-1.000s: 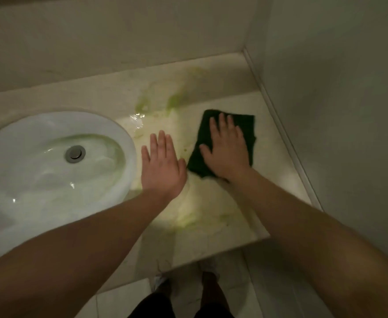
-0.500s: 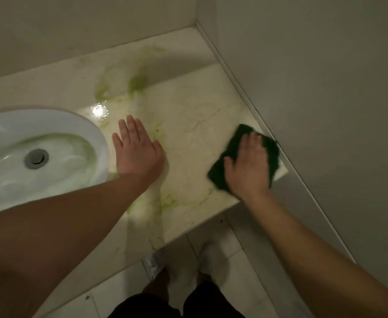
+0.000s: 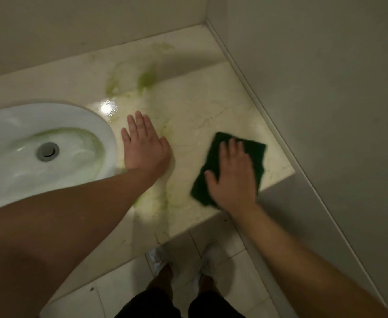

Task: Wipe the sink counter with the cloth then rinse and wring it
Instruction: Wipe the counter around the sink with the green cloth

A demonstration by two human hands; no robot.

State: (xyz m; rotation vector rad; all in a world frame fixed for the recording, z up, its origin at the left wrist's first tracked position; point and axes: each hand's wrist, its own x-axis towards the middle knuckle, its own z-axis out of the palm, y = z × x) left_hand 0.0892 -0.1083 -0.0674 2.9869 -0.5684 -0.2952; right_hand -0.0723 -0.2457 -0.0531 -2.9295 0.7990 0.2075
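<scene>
Cloth (image 3: 255,149) (half under right hand (image 3: 232,182))

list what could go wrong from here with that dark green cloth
The right hand presses the dark green rectangular cloth by the front edge of the beige marble counter; a stroke toward the person could push it onto the tiled floor.
The left hand lies flat on wet stone and might slip.
The green smears near the back wall may get missed.

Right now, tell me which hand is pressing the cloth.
The right hand, flat on the dark green cloth; the left hand lies flat on bare counter beside the sink.
</scene>
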